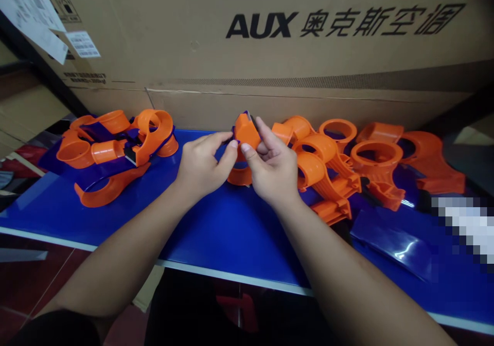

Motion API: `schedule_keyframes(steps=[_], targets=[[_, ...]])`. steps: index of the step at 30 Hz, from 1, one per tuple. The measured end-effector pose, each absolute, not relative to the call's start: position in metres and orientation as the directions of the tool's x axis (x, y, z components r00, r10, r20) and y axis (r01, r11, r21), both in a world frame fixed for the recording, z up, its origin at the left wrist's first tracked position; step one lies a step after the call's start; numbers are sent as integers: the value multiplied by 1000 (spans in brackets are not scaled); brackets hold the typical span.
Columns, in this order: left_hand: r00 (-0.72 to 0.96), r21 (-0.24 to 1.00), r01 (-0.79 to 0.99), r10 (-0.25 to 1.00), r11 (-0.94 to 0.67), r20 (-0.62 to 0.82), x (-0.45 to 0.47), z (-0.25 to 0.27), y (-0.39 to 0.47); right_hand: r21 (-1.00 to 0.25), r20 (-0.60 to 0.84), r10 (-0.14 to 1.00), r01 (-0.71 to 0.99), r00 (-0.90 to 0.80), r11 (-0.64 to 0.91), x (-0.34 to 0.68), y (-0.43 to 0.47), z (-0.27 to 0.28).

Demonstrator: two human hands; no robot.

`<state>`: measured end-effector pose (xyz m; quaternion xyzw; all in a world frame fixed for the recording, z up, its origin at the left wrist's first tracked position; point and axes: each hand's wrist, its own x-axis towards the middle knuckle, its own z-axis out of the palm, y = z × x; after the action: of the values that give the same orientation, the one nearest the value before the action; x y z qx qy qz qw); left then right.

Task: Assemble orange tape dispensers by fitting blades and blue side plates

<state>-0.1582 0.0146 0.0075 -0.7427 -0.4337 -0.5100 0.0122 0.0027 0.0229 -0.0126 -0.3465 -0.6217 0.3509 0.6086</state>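
Observation:
An orange plastic tape dispenser (246, 131) with dark blue parts is held up between my two hands, over the middle of the blue table. My right hand (277, 170) grips its right side, thumb across the front and fingers behind. From the left, my left hand (204, 162) pinches its dark blue edge between thumb and forefinger. A dark strip with a pale edge runs along the dispenser's upper right side. Its round orange ring hangs below, partly hidden by my hands.
Several orange tape dispenser parts (337, 130) crowd the right side, beside a glossy blue sheet (391, 240). On the left sits a pile of orange and dark blue dispensers (110, 151). A large cardboard box (173, 37) stands behind the blue table (216, 238). A pixelated patch covers the far right.

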Motion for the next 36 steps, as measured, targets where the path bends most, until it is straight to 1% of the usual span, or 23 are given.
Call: schedule_keyframes(steps=[2, 4, 8, 11, 13, 17, 22, 26, 29, 34, 36], targets=[[131, 335, 705, 579, -626, 805, -158, 7, 12, -837, 543, 840, 77, -13, 542, 3, 22, -15], [134, 293, 732, 552, -615, 823, -157, 7, 10, -796, 586, 810, 184, -10, 577, 4, 20, -16], [97, 306, 770, 576, -560, 812, -156, 6, 9, -653, 684, 729, 421, -29, 629, 4, 12, -14], [67, 340, 775, 605, -533, 794, -156, 7, 9, -560, 731, 679, 512, -65, 652, 5, 8, -10], [55, 359, 767, 612, -532, 789, -156, 8, 9, -524, 743, 663, 538, -89, 660, 5, 7, -8], [8, 402, 749, 615, -526, 789, -155, 9, 8, -488, 751, 645, 537, -142, 688, 6, 7, -6], [-56, 465, 732, 637, -498, 769, -151, 8, 6, -422, 776, 612, 599, -149, 680, 5, 6, -4], [-99, 517, 699, 649, -494, 754, -148, 6, 5, -456, 767, 630, 586, -123, 669, 2, 4, -5], [-114, 569, 670, 692, -476, 713, -147, 7, 5, -493, 752, 651, 572, -99, 656, 0, 4, -7], [-144, 624, 655, 740, -426, 657, -148, 10, 5, -460, 779, 623, 605, -77, 650, -2, 5, -10], [-155, 639, 642, 745, -423, 649, -150, 11, 7, -471, 779, 623, 595, -66, 652, -2, 4, -10]])
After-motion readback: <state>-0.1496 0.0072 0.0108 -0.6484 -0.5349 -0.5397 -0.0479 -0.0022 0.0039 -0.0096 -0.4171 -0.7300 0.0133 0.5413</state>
